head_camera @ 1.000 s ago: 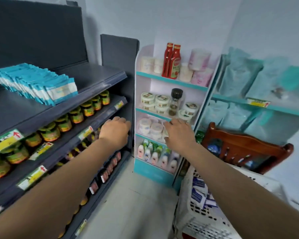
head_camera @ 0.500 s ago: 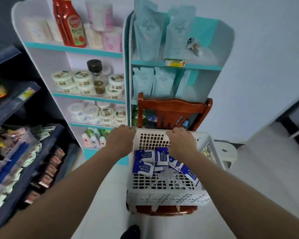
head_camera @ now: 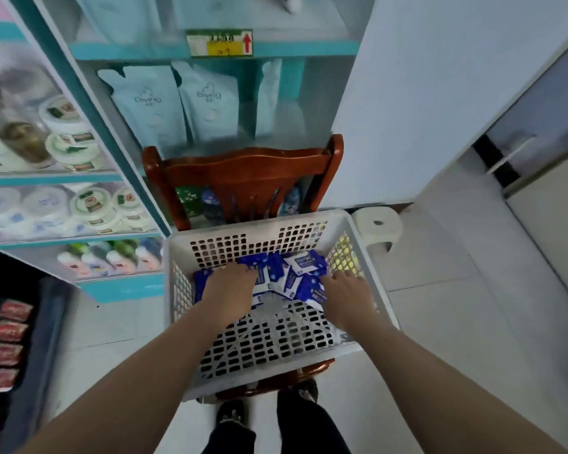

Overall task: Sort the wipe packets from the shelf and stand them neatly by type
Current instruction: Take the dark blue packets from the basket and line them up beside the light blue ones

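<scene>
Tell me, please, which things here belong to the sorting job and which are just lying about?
Job: blue wipe packets, white basket holding them, left hand and right hand on the pile.
Lying about: wooden chair under the basket, pale pouches, cream tubs, white stool.

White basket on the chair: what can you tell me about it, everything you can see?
The white basket looks plastic: rectangular, walls and floor pierced with rows of small holes. It sits on a red-brown wooden chair. Blue wipe packets lie heaped loosely at its far end. The left hand and right hand reach inside, touching the heap.
</scene>
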`<state>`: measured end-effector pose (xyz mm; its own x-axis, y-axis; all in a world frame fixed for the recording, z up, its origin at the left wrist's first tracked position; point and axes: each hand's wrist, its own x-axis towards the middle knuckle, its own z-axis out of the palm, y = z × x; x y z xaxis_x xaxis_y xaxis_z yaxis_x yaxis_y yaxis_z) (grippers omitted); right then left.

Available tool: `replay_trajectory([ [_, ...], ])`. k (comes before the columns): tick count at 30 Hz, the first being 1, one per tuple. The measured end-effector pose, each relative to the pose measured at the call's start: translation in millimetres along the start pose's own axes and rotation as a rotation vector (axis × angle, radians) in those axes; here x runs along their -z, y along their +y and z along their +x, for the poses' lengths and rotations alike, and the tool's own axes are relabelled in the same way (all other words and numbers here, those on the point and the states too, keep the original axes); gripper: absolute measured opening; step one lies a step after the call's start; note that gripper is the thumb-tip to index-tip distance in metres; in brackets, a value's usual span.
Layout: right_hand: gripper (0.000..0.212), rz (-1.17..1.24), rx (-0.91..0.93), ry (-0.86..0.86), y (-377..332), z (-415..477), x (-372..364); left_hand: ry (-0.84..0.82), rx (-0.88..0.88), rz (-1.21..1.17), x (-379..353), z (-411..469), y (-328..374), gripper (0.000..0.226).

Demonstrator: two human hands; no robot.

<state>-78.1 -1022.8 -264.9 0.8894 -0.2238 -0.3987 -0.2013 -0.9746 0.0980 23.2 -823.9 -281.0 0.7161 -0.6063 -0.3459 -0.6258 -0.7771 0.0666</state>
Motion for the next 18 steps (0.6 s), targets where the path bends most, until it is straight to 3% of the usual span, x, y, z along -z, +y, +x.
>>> replay_trajectory([
  [10,0.039,0.048,0.096,-0.181,72.6,73.2,-81.6,-0.207,0.066,-0.119,-67.9,85.5,62.6,0.022],
  [18,0.039,0.202,0.063,-0.334,75.1,123.1,-156.8,-0.279,0.086,-0.187,-118.8,145.0,78.9,0.024],
])
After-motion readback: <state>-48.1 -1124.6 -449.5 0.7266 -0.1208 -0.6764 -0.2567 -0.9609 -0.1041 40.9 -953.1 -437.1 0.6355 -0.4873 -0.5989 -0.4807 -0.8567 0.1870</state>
